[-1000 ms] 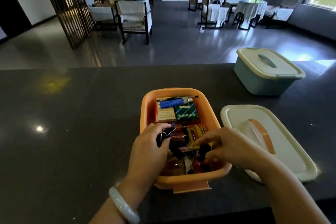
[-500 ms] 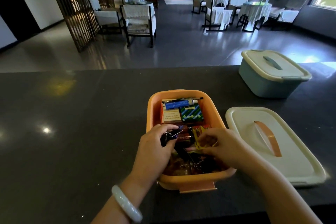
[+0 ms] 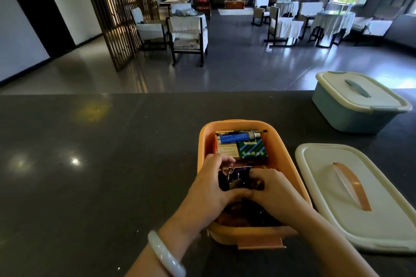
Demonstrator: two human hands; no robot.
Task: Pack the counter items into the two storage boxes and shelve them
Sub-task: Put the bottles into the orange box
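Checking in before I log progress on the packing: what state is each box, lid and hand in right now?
Orange storage box: open, partly filled with small items.
White lid with orange handle: off, lying on the counter right of the orange box.
Blue storage box: closed, lid on.
Left hand: inside the orange box, gripping a cluster of dark binder clips.
Right hand: inside the orange box, fingers on the same cluster.
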